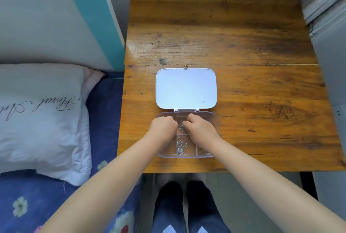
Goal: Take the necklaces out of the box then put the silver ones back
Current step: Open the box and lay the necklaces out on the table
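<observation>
A clear plastic box (215, 120) with several compartments sits on the wooden table, its white lid (186, 88) folded open and lying flat behind it. Silver necklaces lie in the middle compartments: one tangle (181, 127) at the back, another (181, 146) at the front. A chain (164, 148) shows at the front left and something gold (200, 150) at the front right. My left hand (162, 127) is curled over the back left compartment. My right hand (199, 128) has its fingers pinched at the back middle silver tangle. What the left fingers hold is hidden.
The wooden table (243, 45) stretches beyond and to the right of the box. A bed with a white pillow (41, 116) and blue flowered sheet (104, 113) lies at the left. A wall stands at the right edge. My legs show below the table's front edge.
</observation>
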`<move>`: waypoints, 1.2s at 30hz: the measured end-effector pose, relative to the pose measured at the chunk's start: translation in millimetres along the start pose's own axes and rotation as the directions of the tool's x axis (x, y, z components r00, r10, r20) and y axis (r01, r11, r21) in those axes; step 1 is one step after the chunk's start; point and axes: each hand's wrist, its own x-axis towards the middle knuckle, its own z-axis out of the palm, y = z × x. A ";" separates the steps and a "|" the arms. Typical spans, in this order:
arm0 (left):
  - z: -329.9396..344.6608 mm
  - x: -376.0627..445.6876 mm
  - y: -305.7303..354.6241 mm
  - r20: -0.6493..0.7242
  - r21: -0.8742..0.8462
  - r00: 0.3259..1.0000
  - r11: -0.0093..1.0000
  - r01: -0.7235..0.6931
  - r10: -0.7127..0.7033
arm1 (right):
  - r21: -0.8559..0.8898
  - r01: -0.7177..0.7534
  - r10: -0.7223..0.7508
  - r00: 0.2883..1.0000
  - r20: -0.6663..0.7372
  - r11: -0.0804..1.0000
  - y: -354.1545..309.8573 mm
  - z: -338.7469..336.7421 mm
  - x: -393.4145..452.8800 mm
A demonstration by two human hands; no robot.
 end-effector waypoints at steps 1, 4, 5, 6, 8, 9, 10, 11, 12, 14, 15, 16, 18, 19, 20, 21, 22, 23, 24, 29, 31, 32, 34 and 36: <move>-0.7 -2.2 -0.4 -0.025 -0.034 1.000 0.999 0.006 -0.007 | 0.046 -0.014 0.015 1.000 -0.026 0.999 -0.4 -3.8 -2.0; 0.2 -13.5 -4.5 -0.220 -0.295 0.971 0.955 0.027 -0.095 | 0.226 -0.031 0.056 0.992 -0.109 0.974 -1.9 -22.3 -10.5; 0.0 -18.5 -7.1 -0.276 -0.437 0.949 0.899 0.020 -0.155 | 0.297 -0.058 0.101 0.986 -0.131 0.953 -2.2 -31.5 -14.3; -0.4 -24.1 -9.9 -0.314 -0.563 0.925 0.827 0.000 -0.214 | 0.363 -0.083 0.144 0.979 -0.145 0.928 -2.0 -40.7 -18.6; -3.1 -36.9 -15.4 -0.344 -0.737 0.891 0.674 -0.061 -0.296 | 0.467 -0.117 0.204 0.969 -0.141 0.877 -3.0 -59.1 -26.9; -5.1 -43.0 -18.3 -0.342 -0.796 0.882 0.599 -0.089 -0.324 | 0.509 -0.132 0.228 0.965 -0.130 0.851 -3.9 -67.6 -31.4; -7.7 -48.7 -21.0 -0.333 -0.840 0.878 0.531 -0.111 -0.344 | 0.552 -0.145 0.249 0.961 -0.117 0.821 -4.7 -75.8 -35.6; -10.5 -53.4 -23.3 -0.319 -0.870 0.876 0.478 -0.119 -0.363 | 0.597 -0.152 0.266 0.958 -0.107 0.788 -5.4 -83.4 -39.5; -13.8 -57.7 -25.1 -0.313 -0.886 0.874 0.446 -0.128 -0.371 | 0.643 -0.151 0.280 0.954 -0.103 0.751 -6.1 -90.7 -43.2; -21.5 -65.8 -26.6 -0.320 -0.889 0.873 0.436 -0.142 -0.367 | 0.720 -0.127 0.292 0.950 -0.109 0.682 -7.5 -104.6 -49.8; -26.1 -69.8 -26.6 -0.329 -0.878 0.873 0.456 -0.144 -0.360 | 0.745 -0.111 0.292 0.949 -0.117 0.658 -8.5 -111.4 -53.3; -30.5 -73.0 -26.3 -0.344 -0.863 0.872 0.483 -0.148 -0.348 | 0.759 -0.093 0.289 0.949 -0.129 0.644 -9.6 -118.1 -56.8; -42.5 -81.3 -24.6 -0.389 -0.825 0.861 0.540 -0.167 -0.328 | 0.773 -0.062 0.289 0.944 -0.161 0.632 -11.7 -131.2 -64.0; -50.3 -86.1 -22.8 -0.414 -0.809 0.852 0.558 -0.182 -0.321 | 0.779 -0.047 0.293 0.939 -0.179 0.625 -12.7 -137.9 -67.8; -58.4 -90.8 -20.4 -0.441 -0.796 0.842 0.570 -0.205 -0.312 | 0.787 -0.031 0.300 0.933 -0.198 0.616 -13.6 -144.5 -72.1; -67.9 -95.2 -17.3 -0.469 -0.783 0.830 0.576 -0.234 -0.301 | 0.793 -0.013 0.308 0.925 -0.221 0.609 -13.7 -151.7 -76.1; -77.0 -98.5 -14.1 -0.493 -0.775 0.820 0.576 -0.262 -0.290 | 0.799 0.003 0.318 0.916 -0.243 0.602 -13.6 -158.3 -79.3; -88.0 -101.1 -9.0 -0.514 -0.770 0.811 0.567 -0.293 -0.280 | 0.802 0.022 0.329 0.905 -0.270 0.597 -12.6 -167.0 -83.4; -99.1 -102.2 -4.0 -0.533 -0.769 0.801 0.551 -0.324 -0.272 | 0.803 0.039 0.338 0.894 -0.293 0.595 -11.0 -175.8 -86.2; -162.1 -90.9 33.9 -0.639 -0.732 0.725 0.491 -0.472 -0.255 | 0.802 0.108 0.389 0.831 -0.397 0.587 12.8 -228.3 -96.0; -185.1 -78.0 53.3 -0.671 -0.712 0.698 0.475 -0.516 -0.248 | 0.801 0.109 0.416 0.809 -0.416 0.589 30.6 -244.0 -94.8; -195.2 -69.9 62.9 -0.681 -0.707 0.688 0.469 -0.529 -0.250 | 0.801 0.105 0.430 0.799 -0.422 0.590 41.1 -250.2 -92.3; -212.4 -50.2 82.9 -0.685 -0.707 0.678 0.469 -0.529 -0.267 | 0.801 0.084 0.461 0.780 -0.424 0.593 65.7 -260.0 -84.5; -225.6 -26.3 102.5 -0.682 -0.709 0.672 0.484 -0.513 -0.287 | 0.792 0.051 0.487 0.765 -0.423 0.609 93.7 -268.3 -73.9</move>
